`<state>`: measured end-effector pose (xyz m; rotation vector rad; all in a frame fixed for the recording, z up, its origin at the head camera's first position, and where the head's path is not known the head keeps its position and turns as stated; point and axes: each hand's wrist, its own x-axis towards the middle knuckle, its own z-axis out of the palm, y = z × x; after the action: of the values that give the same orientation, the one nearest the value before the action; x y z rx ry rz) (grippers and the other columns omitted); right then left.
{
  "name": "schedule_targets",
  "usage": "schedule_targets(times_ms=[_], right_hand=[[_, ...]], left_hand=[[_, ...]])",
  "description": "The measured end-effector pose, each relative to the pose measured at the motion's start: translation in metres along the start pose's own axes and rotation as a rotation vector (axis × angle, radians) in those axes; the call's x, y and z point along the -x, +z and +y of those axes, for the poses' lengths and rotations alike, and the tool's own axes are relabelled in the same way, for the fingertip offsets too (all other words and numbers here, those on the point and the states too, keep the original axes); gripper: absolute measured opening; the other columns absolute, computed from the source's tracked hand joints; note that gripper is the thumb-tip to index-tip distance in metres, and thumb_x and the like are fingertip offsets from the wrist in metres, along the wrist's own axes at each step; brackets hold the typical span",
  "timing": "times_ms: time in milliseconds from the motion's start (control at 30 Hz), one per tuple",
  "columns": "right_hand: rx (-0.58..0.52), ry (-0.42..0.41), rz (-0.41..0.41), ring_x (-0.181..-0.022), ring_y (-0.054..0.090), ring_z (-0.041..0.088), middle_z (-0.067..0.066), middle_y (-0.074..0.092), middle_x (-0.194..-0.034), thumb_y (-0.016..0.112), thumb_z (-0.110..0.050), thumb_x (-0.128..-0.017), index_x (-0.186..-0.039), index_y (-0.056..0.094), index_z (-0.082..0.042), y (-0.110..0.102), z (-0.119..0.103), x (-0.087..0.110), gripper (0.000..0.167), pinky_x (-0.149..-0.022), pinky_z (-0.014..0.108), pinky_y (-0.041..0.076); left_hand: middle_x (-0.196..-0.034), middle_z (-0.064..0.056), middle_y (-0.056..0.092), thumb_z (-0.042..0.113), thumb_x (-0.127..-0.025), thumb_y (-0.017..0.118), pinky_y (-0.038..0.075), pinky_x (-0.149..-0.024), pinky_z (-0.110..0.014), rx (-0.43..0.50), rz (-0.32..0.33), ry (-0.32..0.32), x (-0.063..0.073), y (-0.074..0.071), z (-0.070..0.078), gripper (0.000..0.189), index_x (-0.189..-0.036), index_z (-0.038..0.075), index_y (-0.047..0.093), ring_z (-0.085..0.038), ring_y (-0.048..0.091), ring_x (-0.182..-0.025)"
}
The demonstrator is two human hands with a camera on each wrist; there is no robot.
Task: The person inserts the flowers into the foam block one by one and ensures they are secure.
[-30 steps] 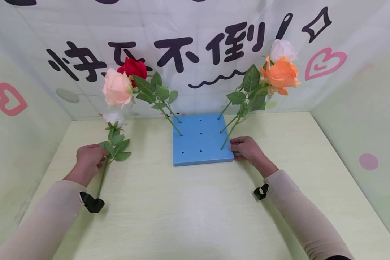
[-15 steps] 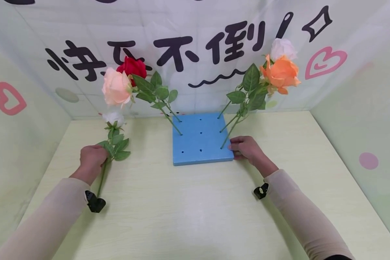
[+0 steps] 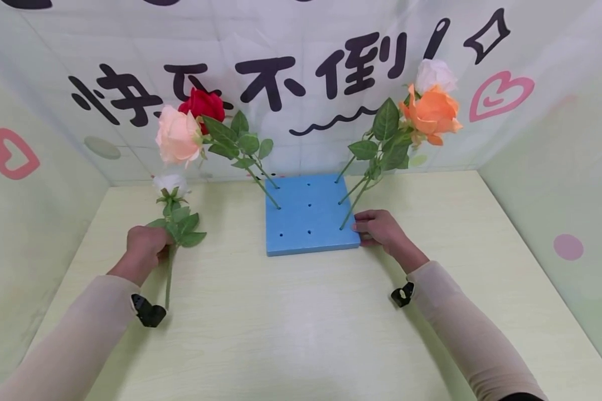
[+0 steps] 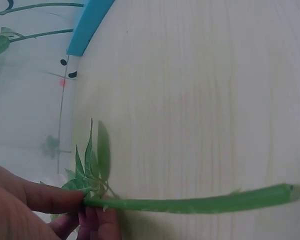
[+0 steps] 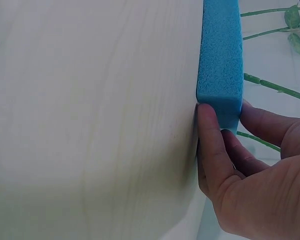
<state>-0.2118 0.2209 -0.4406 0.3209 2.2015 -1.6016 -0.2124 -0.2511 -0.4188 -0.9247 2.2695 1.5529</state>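
Note:
At the left of the head view my left hand (image 3: pixel 147 245) pinches a white artificial rose (image 3: pixel 183 223) by its stem, just below the leaves. Its bloom points toward the back wall. In the left wrist view the bare lower stem (image 4: pixel 200 204) stretches to the right, past the fingers. My right hand (image 3: pixel 378 227) grips the right edge of a blue foam board (image 3: pixel 323 220) near its front corner. The right wrist view has the thumb on the board's top face and fingers against its side. Several holes dot the board, some with rose stems in them.
On the board's left side stand a pink rose (image 3: pixel 178 136) and a red rose (image 3: pixel 203 108), leaning left. An orange rose (image 3: pixel 433 114) and another white rose (image 3: pixel 435 76) lean right. A printed cloth wall closes off the back of the pale table (image 3: pixel 291 323).
My left hand has moved slightly right with the white rose, and the stem's lower end has swung right. The right hand and the board stay put.

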Motion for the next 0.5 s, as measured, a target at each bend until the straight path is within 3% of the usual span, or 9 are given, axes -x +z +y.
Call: schedule_targets(times_ms=[100,233,367,500], right_hand=[[-0.001,0.002,0.0,-0.096,0.067,0.022,0.024,0.058,-0.128,0.061,-0.01,-0.095,-0.138,0.048,0.003,0.0,0.0,0.0,0.047,-0.08,0.036,0.058],[0.0,0.007,0.0,-0.099,0.067,0.024,0.024,0.058,-0.129,0.061,-0.01,-0.096,-0.139,0.048,0.003,-0.001,0.0,0.001,0.047,-0.082,0.036,0.058],[0.004,0.007,-0.001,-0.102,0.066,0.025,0.024,0.057,-0.13,0.061,-0.01,-0.096,-0.139,0.048,0.003,-0.001,-0.001,0.001,0.047,-0.083,0.037,0.058],[0.007,0.008,0.0,-0.103,0.066,0.025,0.024,0.057,-0.13,0.061,-0.01,-0.096,-0.139,0.048,0.003,0.0,-0.001,0.001,0.047,-0.083,0.037,0.057]], left_hand=[[-0.078,-0.002,0.056,-0.007,-0.084,0.056,0.055,-0.066,-0.033,0.059,-0.046,-0.021,0.003,0.0,0.003,0.039,-0.121,-0.003,0.045,-0.014,0.057,-0.07],[-0.081,0.001,0.059,-0.004,-0.088,0.056,0.056,-0.077,-0.034,0.112,-0.084,-0.01,0.012,-0.001,0.008,0.028,-0.115,0.002,0.05,-0.014,0.061,-0.078],[-0.083,0.002,0.059,-0.001,-0.092,0.055,0.055,-0.081,-0.033,0.138,-0.091,0.001,0.021,-0.001,0.01,0.018,-0.109,0.007,0.053,-0.014,0.061,-0.082],[-0.092,0.001,0.055,-0.001,-0.093,0.055,0.054,-0.08,-0.031,0.185,-0.106,0.017,0.03,-0.003,0.012,0.021,-0.11,0.011,0.051,-0.014,0.058,-0.085]])
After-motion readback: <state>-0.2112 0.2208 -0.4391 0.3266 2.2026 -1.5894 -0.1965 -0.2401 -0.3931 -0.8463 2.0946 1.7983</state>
